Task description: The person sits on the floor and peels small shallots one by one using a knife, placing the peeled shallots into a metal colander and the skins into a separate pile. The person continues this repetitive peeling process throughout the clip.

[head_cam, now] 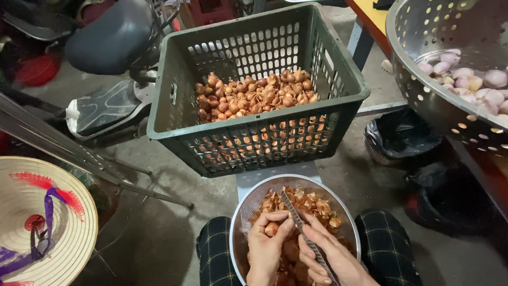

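Left hand (267, 238): fingers clamped on a single unpeeled shallot (272, 229), held over the mesh strainer (248, 198) resting on the person's lap, near centre. Right hand (328, 257): fingers closed round a small knife (297, 220), the blade angled up and left, its edge close beside the left thumb.

The strainer holds loose brown skins (312, 204). Beyond it, a dark green slotted crate (174, 90) carries a heap of unpeeled shallots (254, 95). At far right, a perforated metal colander (423, 79) holds peeled shallots (465, 79).

Risks, as judged: the blade works toward the left thumb, so a slip on the dry skin could cut it. The strainer sits only on the knees; a shift of the legs could tip the skins onto the floor.

Not established: the knife handle and both wrists are cut off at the bottom edge; the crate's support is hidden; the colander's far side is out of frame. A conical hat (37, 222) lies near left.
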